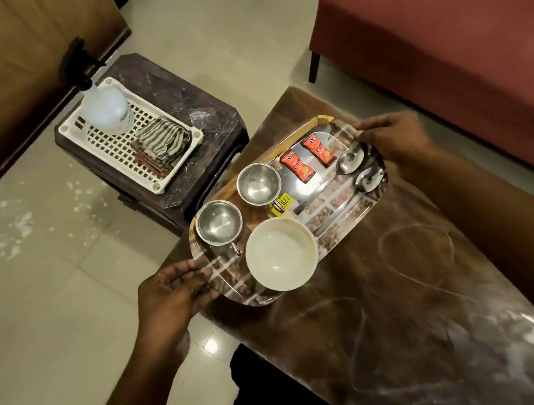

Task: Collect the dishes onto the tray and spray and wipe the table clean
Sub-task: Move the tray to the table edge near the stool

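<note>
Both grips on tray [315,120]: left grip [171,293] holds the near end, right grip [395,141] the far end. Tray sits over the counter [409,285] corner; lifted or resting, can't tell. On it: two steel cups [219,223], white bowl [280,254], two spoons [351,158], two red sachets [296,166]. Spray bottle [106,108] and striped cloth [163,141] in white basket [105,146] on the stool [179,87]
</note>
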Demonstrator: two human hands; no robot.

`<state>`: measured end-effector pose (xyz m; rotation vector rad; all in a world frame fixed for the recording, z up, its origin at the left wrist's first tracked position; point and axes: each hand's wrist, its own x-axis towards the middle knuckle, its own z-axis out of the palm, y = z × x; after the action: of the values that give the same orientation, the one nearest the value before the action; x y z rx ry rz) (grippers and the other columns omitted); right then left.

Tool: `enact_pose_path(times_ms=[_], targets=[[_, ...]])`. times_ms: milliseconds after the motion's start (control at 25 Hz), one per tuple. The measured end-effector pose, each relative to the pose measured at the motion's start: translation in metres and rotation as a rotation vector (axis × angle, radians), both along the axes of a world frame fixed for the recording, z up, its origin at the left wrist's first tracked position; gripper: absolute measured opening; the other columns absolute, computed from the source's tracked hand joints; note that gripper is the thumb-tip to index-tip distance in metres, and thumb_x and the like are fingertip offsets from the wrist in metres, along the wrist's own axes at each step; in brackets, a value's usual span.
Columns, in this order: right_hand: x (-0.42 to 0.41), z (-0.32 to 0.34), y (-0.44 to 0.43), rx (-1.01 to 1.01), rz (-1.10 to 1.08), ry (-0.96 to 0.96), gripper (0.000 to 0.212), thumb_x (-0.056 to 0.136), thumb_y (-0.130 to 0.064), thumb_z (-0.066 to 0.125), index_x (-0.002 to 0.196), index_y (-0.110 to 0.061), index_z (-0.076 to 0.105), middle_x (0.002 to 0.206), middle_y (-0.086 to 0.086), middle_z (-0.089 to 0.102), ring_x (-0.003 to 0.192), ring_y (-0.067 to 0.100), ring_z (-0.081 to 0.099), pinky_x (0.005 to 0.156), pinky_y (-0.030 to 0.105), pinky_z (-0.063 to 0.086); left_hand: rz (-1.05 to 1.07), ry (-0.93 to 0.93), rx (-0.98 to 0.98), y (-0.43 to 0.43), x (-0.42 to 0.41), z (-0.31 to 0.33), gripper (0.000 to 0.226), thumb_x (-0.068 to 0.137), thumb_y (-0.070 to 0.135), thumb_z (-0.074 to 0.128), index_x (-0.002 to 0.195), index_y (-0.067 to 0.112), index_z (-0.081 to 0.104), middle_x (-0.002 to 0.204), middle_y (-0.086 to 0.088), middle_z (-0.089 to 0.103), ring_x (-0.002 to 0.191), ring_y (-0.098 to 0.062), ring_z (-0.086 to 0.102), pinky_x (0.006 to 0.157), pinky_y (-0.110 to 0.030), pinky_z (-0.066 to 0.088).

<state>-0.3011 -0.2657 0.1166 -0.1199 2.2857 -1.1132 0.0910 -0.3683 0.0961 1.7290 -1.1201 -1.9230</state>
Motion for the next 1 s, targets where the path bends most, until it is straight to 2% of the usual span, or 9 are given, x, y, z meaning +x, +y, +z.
enact_pose_path(times_ms=[80,160,320,440,600,720,800,920,1000], targets=[[-0.015,-0.018,-0.025,0.023,0.056,0.002,0.011,0.09,-0.004,0.08,0.094,-0.014,0.08,0.089,0.01,0.077,0.054,0.008,0.069,0.06,0.029,0.059,0.039,-0.023,0.036,-0.002,-0.011,-0.023,0.021,0.091,-0.009,0.073,0.111,-0.006,0.072,0.102,-0.025,0.08,0.079,-0.027,0.082,0.075,-0.037,0.069],[-0.03,-0.035,-0.045,0.037,0.09,0.0,0.013,0.09,-0.006,0.08,0.089,-0.019,0.079,0.092,0.01,0.078,0.061,0.012,0.072,0.064,0.032,0.062,0.062,-0.015,0.078,-0.003,-0.022,-0.045,0.026,0.092,-0.01,0.071,0.118,-0.011,0.068,0.105,-0.027,0.079,0.081,-0.028,0.081,0.076,-0.036,0.069],[-0.048,-0.072,-0.076,0.053,0.169,-0.028,0.012,0.093,-0.01,0.078,0.088,-0.022,0.078,0.095,0.009,0.079,0.078,0.024,0.078,0.079,0.043,0.067,0.088,0.012,0.156,-0.008,-0.039,-0.09,0.029,0.098,-0.015,0.06,0.127,-0.02,0.058,0.08,-0.014,0.083,0.067,-0.019,0.082,0.067,-0.028,0.068],[-0.06,-0.107,-0.09,0.089,0.207,-0.019,0.014,0.093,-0.011,0.077,0.087,-0.024,0.079,0.097,0.008,0.08,0.085,0.026,0.08,0.082,0.046,0.067,0.129,0.039,0.237,-0.014,-0.043,-0.124,0.031,0.101,-0.016,0.053,0.132,-0.023,0.052,0.076,-0.014,0.082,0.066,-0.021,0.082,0.066,-0.03,0.069],[-0.071,-0.139,-0.096,0.121,0.221,-0.025,0.016,0.095,-0.011,0.075,0.088,-0.024,0.078,0.097,0.005,0.079,0.084,0.022,0.08,0.077,0.039,0.067,0.074,0.005,0.21,-0.017,-0.049,-0.149,0.023,0.1,-0.013,0.058,0.123,-0.013,0.061,0.074,-0.005,0.082,0.068,-0.017,0.081,0.065,-0.03,0.068],[-0.073,-0.156,-0.097,0.136,0.246,-0.019,0.017,0.096,-0.01,0.075,0.088,-0.024,0.078,0.093,0.004,0.079,0.075,0.016,0.077,0.065,0.031,0.062,0.125,0.024,0.234,-0.022,-0.052,-0.163,0.028,0.098,-0.016,0.057,0.126,-0.02,0.058,0.078,-0.014,0.082,0.069,-0.022,0.082,0.062,-0.03,0.068],[-0.076,-0.165,-0.099,0.12,0.232,-0.006,0.014,0.094,-0.008,0.077,0.09,-0.021,0.08,0.091,0.007,0.079,0.065,0.013,0.073,0.056,0.028,0.057,0.111,-0.014,0.203,-0.023,-0.053,-0.164,0.027,0.095,-0.015,0.062,0.122,-0.02,0.062,0.084,-0.019,0.081,0.071,-0.022,0.082,0.065,-0.031,0.069],[-0.078,-0.168,-0.101,0.099,0.235,0.011,0.011,0.092,-0.007,0.078,0.097,-0.015,0.082,0.09,0.008,0.08,0.064,0.014,0.072,0.058,0.029,0.059,0.103,-0.032,0.175,-0.021,-0.053,-0.168,0.024,0.094,-0.015,0.064,0.118,-0.017,0.065,0.098,-0.028,0.075,0.07,-0.02,0.082,0.068,-0.031,0.069],[-0.079,-0.168,-0.102,0.09,0.24,0.013,0.012,0.092,-0.007,0.078,0.092,-0.019,0.081,0.089,0.007,0.079,0.064,0.013,0.072,0.062,0.031,0.061,0.088,-0.029,0.181,-0.022,-0.053,-0.168,0.021,0.095,-0.015,0.062,0.115,-0.015,0.066,0.099,-0.027,0.074,0.067,-0.019,0.082,0.066,-0.029,0.069]])
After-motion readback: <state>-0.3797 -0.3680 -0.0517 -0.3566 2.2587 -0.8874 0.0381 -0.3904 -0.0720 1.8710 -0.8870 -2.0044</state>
